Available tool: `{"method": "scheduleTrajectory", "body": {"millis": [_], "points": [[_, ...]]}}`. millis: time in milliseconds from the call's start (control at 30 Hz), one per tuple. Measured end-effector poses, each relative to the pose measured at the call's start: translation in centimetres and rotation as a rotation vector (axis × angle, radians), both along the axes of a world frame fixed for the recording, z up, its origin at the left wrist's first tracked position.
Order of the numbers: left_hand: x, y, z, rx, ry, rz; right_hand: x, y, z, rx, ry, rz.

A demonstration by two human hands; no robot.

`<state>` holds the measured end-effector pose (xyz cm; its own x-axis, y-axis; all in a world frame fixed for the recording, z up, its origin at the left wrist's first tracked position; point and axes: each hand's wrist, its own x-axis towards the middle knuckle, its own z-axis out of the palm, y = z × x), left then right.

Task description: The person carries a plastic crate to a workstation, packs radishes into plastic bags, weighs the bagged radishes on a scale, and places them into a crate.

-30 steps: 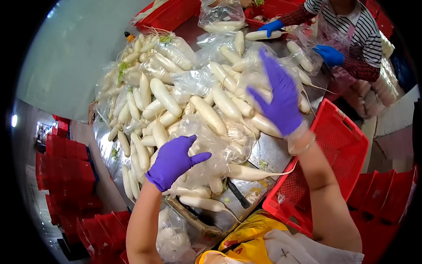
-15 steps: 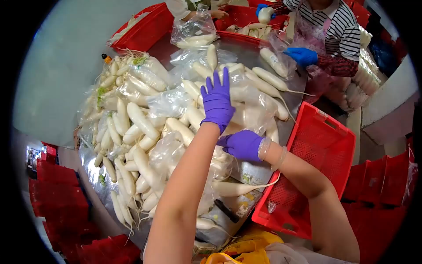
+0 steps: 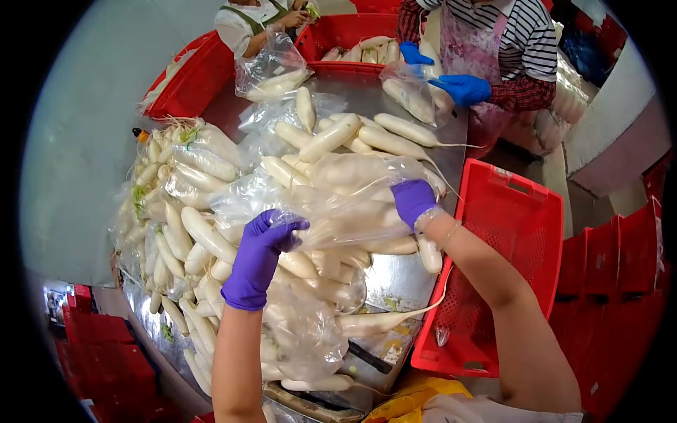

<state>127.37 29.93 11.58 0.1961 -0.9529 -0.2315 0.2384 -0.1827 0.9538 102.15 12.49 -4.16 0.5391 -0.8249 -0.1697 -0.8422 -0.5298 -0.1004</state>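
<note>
A clear plastic bag [image 3: 345, 220] with white daikon radishes in it lies across the pile, stretched between my two purple-gloved hands. On its left, my left hand [image 3: 259, 255] is closed, pinching the bag's loose plastic. My right hand [image 3: 415, 202] is closed at the bag's right end, its fingertips partly hidden. Loose daikon [image 3: 330, 138] lie just beyond the bag. Nearer to me, another clear bag [image 3: 307, 331] rests on the pile. A single daikon [image 3: 370, 323] with a long thin root lies beside a dark-handled tool [image 3: 369, 358].
To the right stands a red plastic crate [image 3: 486, 282]. A co-worker's blue-gloved hand [image 3: 462, 89] is at a bagged daikon [image 3: 409, 99] across the metal table [image 3: 395, 275]. Another person's hands [image 3: 293, 17] are near a red crate [image 3: 338, 29]. More daikon [image 3: 208, 236] heap at left.
My left hand has drawn back down and left and closed on the bag. My right hand has moved up and right to its other end. The view has shifted.
</note>
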Motion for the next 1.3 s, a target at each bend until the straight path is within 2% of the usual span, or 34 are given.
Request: {"method": "scheduleTrajectory", "body": {"millis": [67,100,133,200,333,367,400,467,533,600,667,733,800,833,867,900,967,1000,1033,1067,1133,1167,1200,1267,1300], "points": [[-0.4,0.4,0.0,0.099,-0.243,-0.002,0.7,-0.8,-1.7,-0.168,-0.235,0.215],[-0.7,0.0,0.2,0.095,-0.33,0.052,0.6,-0.7,-1.6,-0.075,-0.318,0.195],[-0.6,-0.5,0.2,0.096,-0.326,0.053,0.6,-0.8,-1.4,-0.074,-0.314,0.196],[-0.3,-1.7,0.1,-0.042,-0.433,0.133,1.6,-1.1,0.9,0.061,-0.104,0.184],[-0.3,-4.4,-0.1,-0.101,-0.521,0.141,4.1,-2.9,2.7,0.196,-0.077,0.114],[-0.4,-4.8,0.4,-0.015,-0.716,0.152,4.8,-4.0,1.1,-0.027,-0.345,0.159],[-0.2,-5.3,0.0,-0.006,-0.711,0.158,5.5,-4.4,0.5,-0.246,-0.613,0.203],[0.0,-6.2,-0.5,-0.224,-0.992,0.162,6.5,-5.2,0.0,-0.212,-0.565,0.237],[-0.1,-6.2,0.5,-0.189,-1.017,0.102,7.3,-5.9,0.7,-0.2,-0.526,0.258],[-0.8,-5.8,2.3,-0.061,-0.403,-0.231,7.9,-6.1,3.1,0.068,-0.103,0.148],[0.2,-6.2,-0.6,-0.225,0.049,-0.299,8.2,-6.7,3.1,0.081,-0.133,0.083],[-1.3,-5.8,0.4,-0.207,0.136,-0.192,8.5,-7.6,0.6,0.009,-0.216,0.069],[-0.7,-6.0,-0.4,-0.259,0.085,-0.155,8.1,-7.3,-1.2,-0.074,-0.286,0.119],[0.6,-6.0,-0.8,-0.251,0.097,-0.216,7.8,-7.0,-2.1,-0.236,-0.431,0.141],[0.1,-5.5,-0.1,-0.274,0.096,-0.139,7.5,-6.4,-2.5,-0.399,-0.577,0.162],[-0.2,-5.2,0.3,-0.289,0.069,-0.111,6.1,-4.3,-1.3,-0.506,-0.582,0.149],[-0.2,-4.4,0.5,-0.305,0.042,-0.076,3.7,-1.8,4.7,0.252,-0.119,-0.06],[-0.1,-4.0,0.4,-0.272,0.013,-0.111,1.7,-1.1,1.5,0.113,-0.135,-0.032],[-0.1,-3.6,0.3,-0.238,-0.016,-0.148,-0.2,-1.5,-1.1,0.069,-0.093,0.163],[-0.4,-3.2,0.4,-0.165,-0.062,-0.166,-1.2,-1.1,-1.4,0.069,-0.092,0.162],[-1.7,-2.4,0.5,-0.13,-0.149,-0.198,-2.0,-0.6,-2.3,0.013,-0.262,0.137],[-2.1,-2.4,0.1,-0.119,-0.135,-0.199,-1.5,-0.3,-2.2,0.013,-0.27,0.033],[-2.3,-2.2,0.0,-0.114,-0.136,-0.197,-0.9,-0.2,-2.0,0.018,-0.272,0.035],[-2.9,-2.0,-0.1,-0.107,-0.127,-0.211,0.2,-0.1,-1.0,0.266,-0.204,-0.197],[-2.9,-2.0,-0.4,-0.106,-0.108,-0.206,0.0,0.2,-0.2,0.269,-0.202,-0.198]]}}
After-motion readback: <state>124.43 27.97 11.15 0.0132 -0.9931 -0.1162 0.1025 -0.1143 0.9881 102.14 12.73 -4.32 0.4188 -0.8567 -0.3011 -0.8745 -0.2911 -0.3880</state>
